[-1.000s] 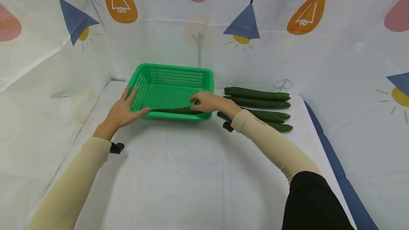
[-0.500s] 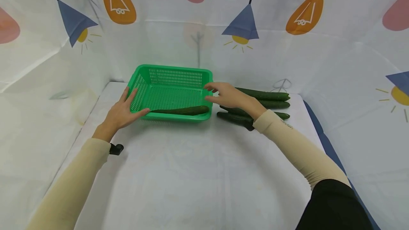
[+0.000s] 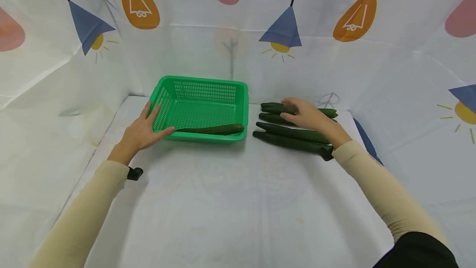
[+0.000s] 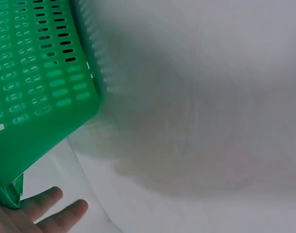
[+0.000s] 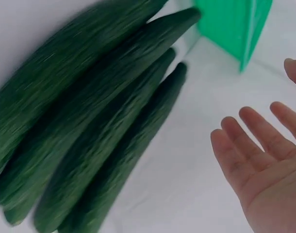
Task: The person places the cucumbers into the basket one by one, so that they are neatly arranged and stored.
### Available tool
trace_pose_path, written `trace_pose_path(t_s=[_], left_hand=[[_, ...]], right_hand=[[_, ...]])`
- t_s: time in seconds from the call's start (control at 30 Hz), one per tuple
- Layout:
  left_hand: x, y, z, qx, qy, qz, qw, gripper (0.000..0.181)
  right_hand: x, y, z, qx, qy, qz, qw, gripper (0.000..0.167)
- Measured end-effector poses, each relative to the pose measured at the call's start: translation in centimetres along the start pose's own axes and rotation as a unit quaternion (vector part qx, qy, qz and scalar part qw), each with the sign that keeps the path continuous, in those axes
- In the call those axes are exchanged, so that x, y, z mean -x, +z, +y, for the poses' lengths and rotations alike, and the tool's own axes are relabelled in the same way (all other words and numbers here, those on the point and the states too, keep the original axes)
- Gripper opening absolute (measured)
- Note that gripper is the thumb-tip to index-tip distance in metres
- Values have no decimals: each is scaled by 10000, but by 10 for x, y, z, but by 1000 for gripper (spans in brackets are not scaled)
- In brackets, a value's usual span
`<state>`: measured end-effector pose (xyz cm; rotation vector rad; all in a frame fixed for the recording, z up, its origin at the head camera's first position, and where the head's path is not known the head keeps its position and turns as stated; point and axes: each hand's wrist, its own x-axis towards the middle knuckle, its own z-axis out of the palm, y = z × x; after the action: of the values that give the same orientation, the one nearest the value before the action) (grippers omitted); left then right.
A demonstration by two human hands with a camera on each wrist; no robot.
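Note:
A green plastic basket (image 3: 204,80) with slotted walls stands at the back of the table, and one cucumber (image 3: 219,129) lies inside along its near wall. My left hand (image 3: 139,132) rests on the basket's near left corner, fingers spread along the rim. Right of the basket several cucumbers (image 5: 85,107) lie side by side on the white cloth. My right hand (image 3: 306,115) is above the back ones, partly hiding them in the head view. In the right wrist view its fingers are extended and apart from the cucumbers, with nothing held.
A white cloth covers the table (image 3: 223,202). Behind it hangs a white curtain (image 3: 193,49) printed with lamps and light bulbs. At the table's right edge a strip of blue (image 3: 366,142) shows.
My right hand has let go of the cucumber in the basket, drawn back from it and moved right over the row of cucumbers. My left hand has stayed on the basket.

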<state>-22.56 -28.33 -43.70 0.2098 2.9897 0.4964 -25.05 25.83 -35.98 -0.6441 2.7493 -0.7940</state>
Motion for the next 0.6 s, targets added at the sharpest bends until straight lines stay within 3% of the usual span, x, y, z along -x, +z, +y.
trace_pose_path(t_s=[0.2,0.6], left_hand=[[-2,-7,1,-159,127,-14,9998,107],[-6,-6,-4,-193,296,-3,9994,105]], right_hand=[[26,-8,29,299,358,55,9989,58],[56,-12,67,685,917,-186,9933,63]])
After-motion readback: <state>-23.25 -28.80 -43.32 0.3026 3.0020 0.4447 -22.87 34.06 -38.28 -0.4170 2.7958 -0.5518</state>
